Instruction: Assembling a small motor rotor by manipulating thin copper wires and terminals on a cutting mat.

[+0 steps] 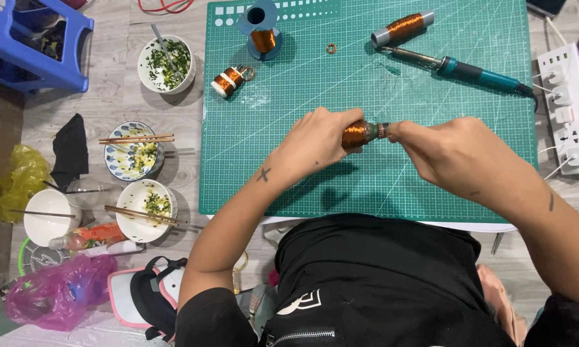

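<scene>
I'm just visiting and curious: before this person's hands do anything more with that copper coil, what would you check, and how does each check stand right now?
1. Left hand grips the copper wire coil: ok, fingers wrap around it.
2. Right hand has the coil's end: ok, its fingertips meet the end; what they pinch, cannot tell.
3. Coil held over the green cutting mat: ok.
4. Soldering iron clear of the hands: ok, it lies on the mat beyond them.
5. Iron hot or cold: cannot tell.
6. Spare spools, such as the grey-capped spool, out of the way: ok, at the mat's far edge.
</scene>
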